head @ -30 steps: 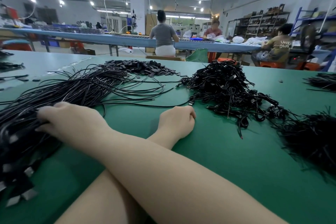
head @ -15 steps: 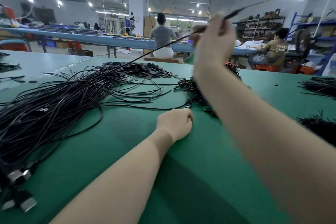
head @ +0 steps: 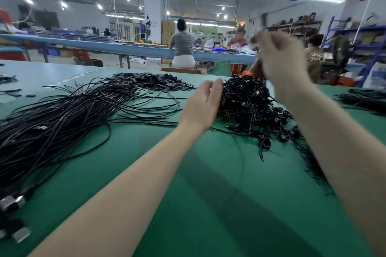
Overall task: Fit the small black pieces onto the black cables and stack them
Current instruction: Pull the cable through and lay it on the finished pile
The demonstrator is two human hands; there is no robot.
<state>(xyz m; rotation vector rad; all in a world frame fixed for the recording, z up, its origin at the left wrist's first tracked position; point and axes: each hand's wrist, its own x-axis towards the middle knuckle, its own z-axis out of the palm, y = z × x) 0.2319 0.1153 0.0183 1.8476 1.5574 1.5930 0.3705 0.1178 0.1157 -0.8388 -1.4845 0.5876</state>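
1. Green mat (head: 208,204): my left hand (head: 203,103) has lifted off it, fingers now loosely spread, holding nothing.
2. My right hand (head: 282,62), blurred, stays raised, pinching a black cable (head: 264,21).
3. Small black pieces (head: 152,81) lie beyond my left hand.

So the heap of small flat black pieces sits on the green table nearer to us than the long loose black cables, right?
Not quite: the head view shows the heap of small flat black pieces on the green table farther away, behind the long loose black cables.
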